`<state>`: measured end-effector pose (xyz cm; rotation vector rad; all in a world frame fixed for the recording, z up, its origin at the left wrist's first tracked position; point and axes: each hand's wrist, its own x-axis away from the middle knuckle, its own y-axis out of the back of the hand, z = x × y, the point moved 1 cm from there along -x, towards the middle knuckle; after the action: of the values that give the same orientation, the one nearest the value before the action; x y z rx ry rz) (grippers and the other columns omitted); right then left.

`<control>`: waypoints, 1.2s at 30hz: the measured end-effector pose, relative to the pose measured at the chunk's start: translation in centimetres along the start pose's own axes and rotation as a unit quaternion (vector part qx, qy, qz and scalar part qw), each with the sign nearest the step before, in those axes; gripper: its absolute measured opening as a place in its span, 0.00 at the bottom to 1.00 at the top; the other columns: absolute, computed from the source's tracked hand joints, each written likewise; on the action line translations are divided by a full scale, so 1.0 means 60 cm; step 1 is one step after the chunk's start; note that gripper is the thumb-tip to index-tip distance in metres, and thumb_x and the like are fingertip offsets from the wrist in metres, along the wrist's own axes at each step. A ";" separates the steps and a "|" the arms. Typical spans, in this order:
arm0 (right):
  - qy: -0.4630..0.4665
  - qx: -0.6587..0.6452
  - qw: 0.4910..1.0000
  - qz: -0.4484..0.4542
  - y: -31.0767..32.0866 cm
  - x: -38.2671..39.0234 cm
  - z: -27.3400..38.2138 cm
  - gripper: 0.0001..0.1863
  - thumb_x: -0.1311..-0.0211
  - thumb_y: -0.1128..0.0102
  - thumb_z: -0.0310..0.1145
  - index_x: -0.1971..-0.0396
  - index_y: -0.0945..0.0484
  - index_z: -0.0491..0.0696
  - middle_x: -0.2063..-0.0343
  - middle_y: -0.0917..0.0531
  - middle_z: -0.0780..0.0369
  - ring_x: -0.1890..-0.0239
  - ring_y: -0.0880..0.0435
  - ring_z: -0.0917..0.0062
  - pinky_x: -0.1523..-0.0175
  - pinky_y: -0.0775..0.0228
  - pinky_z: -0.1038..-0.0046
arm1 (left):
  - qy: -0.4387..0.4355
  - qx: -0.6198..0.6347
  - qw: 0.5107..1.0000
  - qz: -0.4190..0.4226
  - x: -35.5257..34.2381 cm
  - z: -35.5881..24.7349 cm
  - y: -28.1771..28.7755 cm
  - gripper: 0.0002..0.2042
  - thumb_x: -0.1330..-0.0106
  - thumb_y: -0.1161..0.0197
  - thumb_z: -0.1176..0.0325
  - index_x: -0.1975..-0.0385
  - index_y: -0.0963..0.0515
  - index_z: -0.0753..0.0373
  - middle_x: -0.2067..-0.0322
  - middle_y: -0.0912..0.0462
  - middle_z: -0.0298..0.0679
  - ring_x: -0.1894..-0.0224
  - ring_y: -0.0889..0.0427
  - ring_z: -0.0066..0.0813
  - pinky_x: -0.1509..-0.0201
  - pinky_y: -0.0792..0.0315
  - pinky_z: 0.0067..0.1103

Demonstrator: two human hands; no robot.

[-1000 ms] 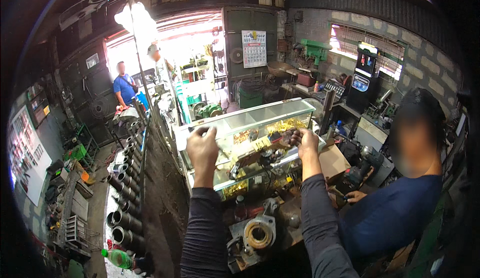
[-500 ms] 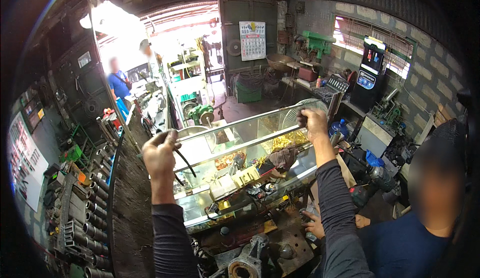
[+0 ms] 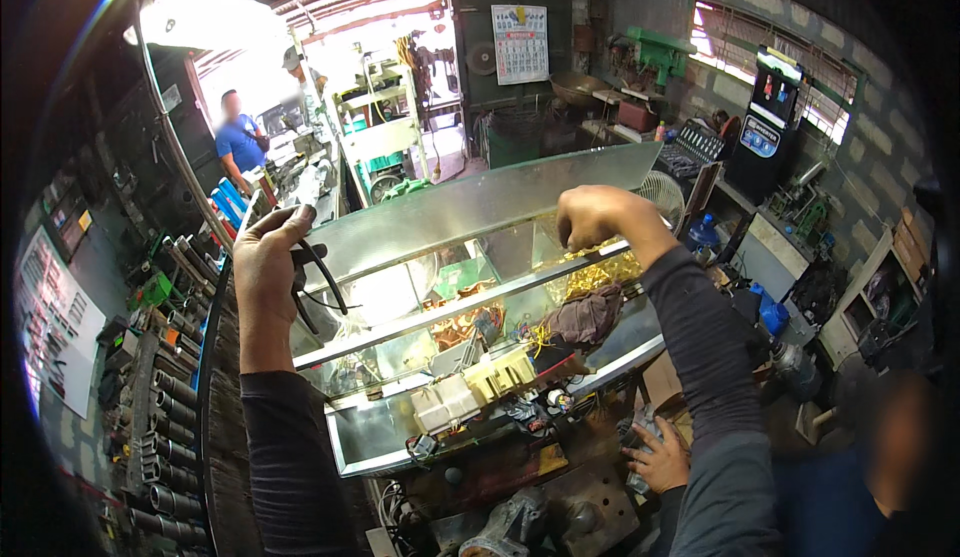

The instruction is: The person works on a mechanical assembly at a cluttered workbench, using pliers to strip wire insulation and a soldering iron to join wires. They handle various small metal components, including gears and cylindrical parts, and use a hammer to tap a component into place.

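My left hand (image 3: 268,247) is raised at the left end of a glass display case (image 3: 470,319). Its thumb presses against its fingers, and a black thing with thin curved strips (image 3: 328,282) hangs from them; its kind is unclear. Above the case's right part, my right hand (image 3: 605,219) is closed, fingers curled downward. Whatever they may grip is hidden. Behind both hands a clear glass pane (image 3: 450,197) stands tilted up along the case. Inside the case lie gold-coloured wire (image 3: 600,275), copper-coloured coils (image 3: 462,315) and a dark cloth (image 3: 586,317).
A co-worker's hand (image 3: 660,457) is below my right forearm, beside metal parts. That person (image 3: 850,487) stands close at right. Pale plastic boxes (image 3: 470,389) rest on the case front. Sockets (image 3: 175,447) line the left side. Another person in blue (image 3: 238,142) stands by the doorway.
My left hand has moved left and, in the picture, slightly up, still with the black thing. My right hand has turned, knuckles up, and shifted left. The glass pane now shows larger, tilted up.
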<state>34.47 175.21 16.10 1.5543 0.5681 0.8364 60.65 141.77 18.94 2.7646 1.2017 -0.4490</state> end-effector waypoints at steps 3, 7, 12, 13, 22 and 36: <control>-0.093 0.034 0.992 0.078 -0.022 -0.030 0.023 0.20 0.55 0.25 0.31 0.58 0.11 0.43 0.55 0.11 0.49 0.53 0.10 0.57 0.51 0.19 0.61 | 0.008 0.019 1.000 0.010 -0.008 0.001 -0.002 0.12 0.34 0.26 0.67 0.57 0.15 0.66 0.67 0.14 0.38 0.75 0.12 0.27 0.83 0.39 0.15; -0.091 0.090 0.981 0.147 -0.044 -0.050 0.038 0.21 0.48 0.22 0.37 0.55 0.12 0.42 0.52 0.12 0.51 0.49 0.11 0.58 0.47 0.20 0.61 | 0.007 0.016 1.000 0.026 -0.016 0.004 -0.002 0.12 0.34 0.27 0.67 0.56 0.15 0.67 0.67 0.13 0.37 0.76 0.12 0.27 0.83 0.39 0.15; -0.123 0.006 0.989 0.087 -0.027 -0.026 0.024 0.16 0.45 0.34 0.29 0.57 0.12 0.39 0.54 0.11 0.49 0.53 0.10 0.57 0.52 0.21 0.57 | 0.004 0.020 1.000 0.021 -0.011 0.002 -0.003 0.15 0.34 0.27 0.66 0.53 0.16 0.70 0.66 0.13 0.39 0.75 0.11 0.27 0.82 0.38 0.15; -0.121 -0.016 0.989 0.086 -0.024 -0.022 0.020 0.16 0.46 0.35 0.28 0.58 0.12 0.39 0.56 0.11 0.49 0.55 0.10 0.57 0.53 0.20 0.57 | -0.002 0.014 1.000 0.024 -0.009 -0.002 -0.005 0.16 0.34 0.28 0.66 0.52 0.16 0.70 0.66 0.12 0.39 0.74 0.11 0.27 0.83 0.39 0.15; -0.066 -0.131 0.963 -0.226 -0.037 0.040 -0.022 0.14 0.47 0.25 0.31 0.59 0.11 0.45 0.61 0.10 0.53 0.59 0.10 0.61 0.51 0.20 0.63 | 0.006 -0.007 0.999 0.032 0.039 -0.032 -0.007 0.12 0.34 0.29 0.71 0.57 0.13 0.74 0.65 0.12 0.41 0.68 0.15 0.26 0.66 0.18 0.22; -0.075 -0.249 0.838 -0.479 -0.119 0.097 -0.007 0.11 0.39 0.35 0.23 0.57 0.12 0.44 0.60 0.10 0.53 0.55 0.09 0.63 0.47 0.20 0.66 | -0.033 0.046 0.998 -0.016 0.090 0.026 -0.006 0.13 0.35 0.27 0.69 0.59 0.12 0.74 0.71 0.12 0.40 0.74 0.16 0.22 0.72 0.22 0.20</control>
<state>38.49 181.07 10.21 0.6751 0.8219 0.0536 63.53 145.45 15.82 2.7860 1.2412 -0.6101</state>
